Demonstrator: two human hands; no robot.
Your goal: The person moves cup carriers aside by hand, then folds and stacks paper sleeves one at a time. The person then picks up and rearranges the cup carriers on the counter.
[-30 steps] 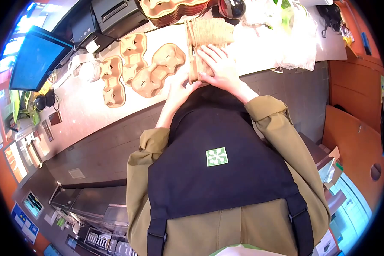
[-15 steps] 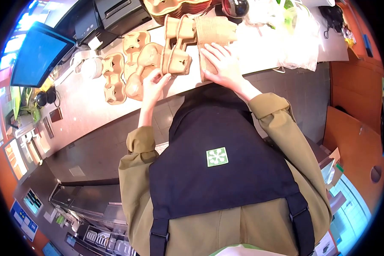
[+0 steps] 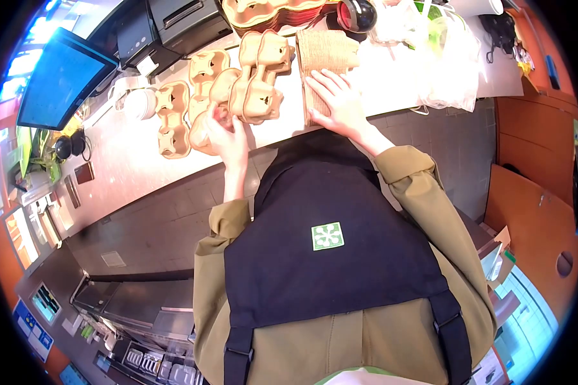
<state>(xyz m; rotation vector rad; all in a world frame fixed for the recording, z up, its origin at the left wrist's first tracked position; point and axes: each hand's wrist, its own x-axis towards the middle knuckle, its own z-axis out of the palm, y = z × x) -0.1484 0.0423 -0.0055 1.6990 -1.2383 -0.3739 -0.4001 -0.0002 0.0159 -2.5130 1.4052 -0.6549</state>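
Observation:
On the counter, brown moulded cup carriers [image 3: 263, 96] lie overlapped, several of them. My left hand [image 3: 228, 138] is at their near edge, its fingers curled round the lower end of the carriers; part of the grip is hidden. Beside them on the right stands a stack of ribbed brown cardboard sleeves [image 3: 318, 54]. My right hand [image 3: 337, 102] rests on this stack with its fingers spread. Further left, a two-cup carrier [image 3: 173, 119] lies on the counter [image 3: 119, 170].
A monitor [image 3: 64, 83] and a black printer [image 3: 186, 22] stand at the back left. A white lidded container [image 3: 140, 104] is near the left carrier. More stacked carriers [image 3: 270, 13] and a black-and-red round object [image 3: 356, 14] are behind. Plastic bags [image 3: 446, 64] lie at right.
My left hand has moved left, and the overlapped carriers have shifted left and tilted, away from the sleeve stack. My right hand has stayed nearly where it was.

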